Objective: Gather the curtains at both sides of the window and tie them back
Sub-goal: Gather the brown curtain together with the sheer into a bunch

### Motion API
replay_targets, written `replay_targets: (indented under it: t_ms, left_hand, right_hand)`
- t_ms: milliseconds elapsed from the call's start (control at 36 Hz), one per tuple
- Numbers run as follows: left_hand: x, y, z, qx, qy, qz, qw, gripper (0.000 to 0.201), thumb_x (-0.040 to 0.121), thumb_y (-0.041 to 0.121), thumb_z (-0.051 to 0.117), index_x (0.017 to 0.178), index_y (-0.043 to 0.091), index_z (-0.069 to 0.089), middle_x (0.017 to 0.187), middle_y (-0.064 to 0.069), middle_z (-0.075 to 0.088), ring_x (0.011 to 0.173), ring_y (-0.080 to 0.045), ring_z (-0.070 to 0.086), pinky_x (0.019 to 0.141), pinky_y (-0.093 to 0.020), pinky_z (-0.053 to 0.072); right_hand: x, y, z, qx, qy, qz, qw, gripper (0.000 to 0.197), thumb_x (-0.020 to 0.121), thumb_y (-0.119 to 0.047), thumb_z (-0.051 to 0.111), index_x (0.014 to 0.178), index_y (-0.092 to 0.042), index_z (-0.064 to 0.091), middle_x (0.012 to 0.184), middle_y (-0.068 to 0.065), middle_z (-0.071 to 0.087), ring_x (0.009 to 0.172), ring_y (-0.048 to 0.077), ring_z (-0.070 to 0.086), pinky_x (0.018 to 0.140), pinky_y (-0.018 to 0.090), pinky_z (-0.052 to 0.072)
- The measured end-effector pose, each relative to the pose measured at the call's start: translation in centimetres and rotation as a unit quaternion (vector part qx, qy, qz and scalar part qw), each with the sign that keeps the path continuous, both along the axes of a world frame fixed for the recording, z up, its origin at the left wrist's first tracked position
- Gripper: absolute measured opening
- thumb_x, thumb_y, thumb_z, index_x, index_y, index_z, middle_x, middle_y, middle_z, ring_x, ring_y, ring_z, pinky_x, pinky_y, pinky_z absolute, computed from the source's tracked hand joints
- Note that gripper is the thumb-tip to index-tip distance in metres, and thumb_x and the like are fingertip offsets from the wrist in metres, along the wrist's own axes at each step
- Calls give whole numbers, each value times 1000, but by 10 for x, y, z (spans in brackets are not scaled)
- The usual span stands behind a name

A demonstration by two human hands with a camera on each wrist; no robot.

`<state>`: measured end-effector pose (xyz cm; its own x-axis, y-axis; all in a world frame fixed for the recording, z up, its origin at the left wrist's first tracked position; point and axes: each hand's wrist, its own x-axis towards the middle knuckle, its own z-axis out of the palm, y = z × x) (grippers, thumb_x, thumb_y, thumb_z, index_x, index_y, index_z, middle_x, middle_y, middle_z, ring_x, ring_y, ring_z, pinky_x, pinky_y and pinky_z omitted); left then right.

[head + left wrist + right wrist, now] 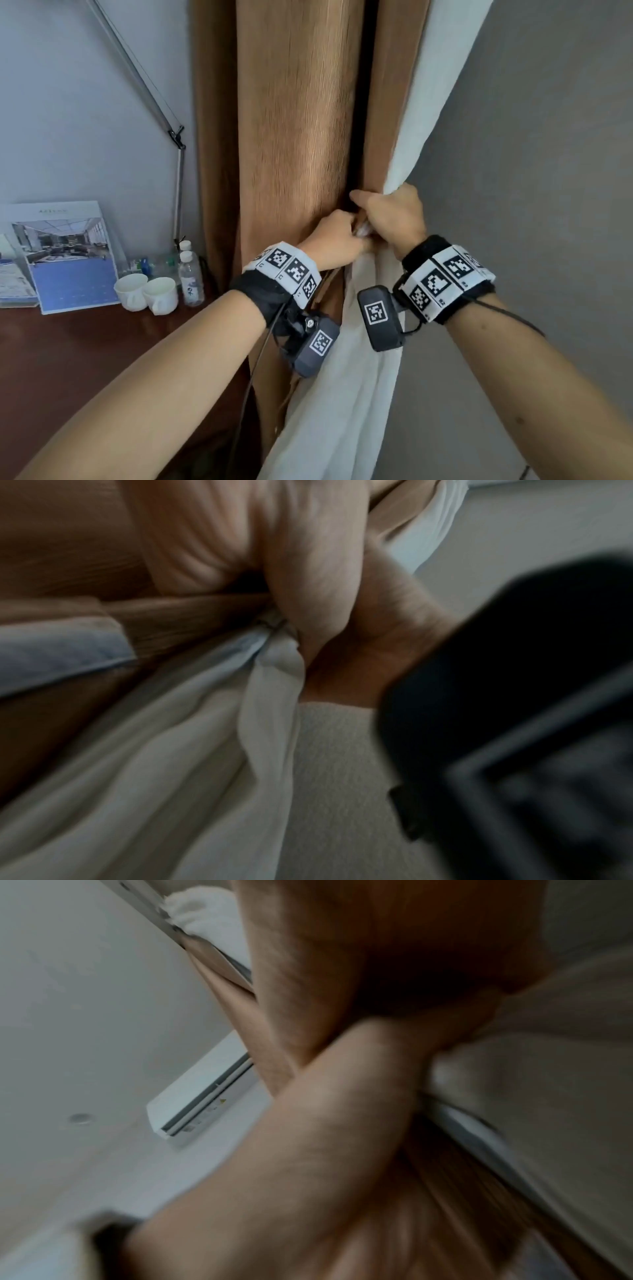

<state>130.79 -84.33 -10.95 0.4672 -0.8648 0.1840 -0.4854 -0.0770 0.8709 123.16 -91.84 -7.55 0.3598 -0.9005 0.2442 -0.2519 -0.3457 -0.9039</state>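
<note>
A brown curtain (298, 137) hangs straight ahead, with a white sheer curtain (346, 394) beside it on the right. My left hand (344, 234) grips the gathered fabric where the two meet, fingers curled into it. My right hand (376, 214) touches it from the right and grips the white curtain's edge, its thumb stretched over the brown cloth. In the left wrist view a bunch of white fabric (279, 656) runs up into the two hands. The right wrist view is blurred; my left forearm (308, 1137) crosses it under my right hand (377, 961).
On the left a dark wooden desk (85, 359) bears two white cups (132, 291), water bottles (190, 274) and a brochure stand (65, 253). A lamp arm (147, 92) slants above it. A grey wall (548, 171) is on the right. An air conditioner (202, 1093) hangs high up.
</note>
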Motion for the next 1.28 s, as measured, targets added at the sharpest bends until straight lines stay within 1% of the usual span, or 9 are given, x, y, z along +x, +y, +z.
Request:
replay_targets:
  t_ms: [56, 111, 361, 555, 778, 889, 972, 1111, 1278]
  left_hand:
    - [6, -7, -13, 31, -8, -73, 997, 15, 83, 25, 76, 72, 16, 68, 72, 1, 68, 72, -7, 64, 73, -23, 50]
    - [14, -5, -13, 8, -4, -80, 997, 29, 82, 30, 77, 103, 11, 73, 102, -3, 73, 98, -9, 68, 97, -31, 51]
    - [66, 1, 22, -179, -4, 148, 973, 50, 73, 38, 83, 114, 19, 60, 102, 10, 67, 93, -1, 63, 90, -25, 53]
    - [64, -16, 16, -103, 79, 9, 991, 119, 47, 71, 77, 148, 25, 33, 150, 4, 36, 134, -8, 40, 113, -33, 35]
    - [65, -31, 19, -97, 133, -170, 971, 92, 38, 71, 85, 115, 35, 50, 124, 10, 60, 119, -4, 56, 108, -28, 40]
    - [55, -34, 22, -119, -9, 43, 992, 123, 44, 80, 75, 138, 13, 35, 138, -6, 43, 127, -18, 46, 109, -36, 40]
    - [49, -31, 19, -268, -66, 176, 945, 82, 56, 66, 80, 110, 17, 43, 106, -1, 53, 93, -12, 55, 84, -26, 50]
    - [42, -36, 17, -119, -16, 22, 993, 84, 70, 70, 67, 131, 16, 48, 127, 5, 56, 113, -6, 54, 99, -23, 46]
    - [35, -36, 27, -106, 129, -105, 980, 85, 82, 66, 55, 144, 10, 39, 125, 12, 56, 109, 5, 55, 98, -12, 42]
  right_hand:
    - [-9, -13, -3, -11, 2, -34, 999, 14, 70, -25, 68, 75, -12, 69, 72, 2, 69, 75, 20, 67, 70, 31, 56]
    - [-18, -24, -5, -14, 19, -56, 998, 12, 70, -19, 64, 64, -9, 63, 62, 1, 63, 64, 20, 63, 58, 29, 50]
    - [-31, -31, -1, 58, -45, 15, 997, 19, 82, -7, 71, 101, -3, 67, 88, 6, 71, 80, 18, 70, 75, 30, 58]
    - [-32, -14, 3, 158, -64, 155, 973, 18, 85, 2, 64, 102, -3, 66, 81, 7, 75, 74, 19, 72, 66, 26, 59]
    - [-42, -17, 7, 242, -62, 305, 919, 39, 70, -3, 65, 108, -1, 65, 97, 15, 73, 91, 26, 71, 75, 35, 59]
    - [-42, -23, 6, 228, -68, 270, 933, 40, 73, 1, 68, 113, 3, 63, 101, 16, 73, 94, 28, 70, 77, 35, 59]
    - [-44, -27, 7, 205, -86, 195, 955, 14, 81, 6, 65, 94, 1, 65, 80, 9, 75, 75, 20, 73, 61, 26, 59]
    - [-45, -31, 7, 194, -88, 161, 964, 13, 78, 8, 68, 87, 0, 65, 73, 6, 75, 67, 17, 73, 57, 23, 57]
    - [-54, -24, 10, 199, -67, 224, 952, 25, 76, 8, 68, 99, 0, 67, 95, 12, 75, 90, 24, 72, 72, 30, 60]
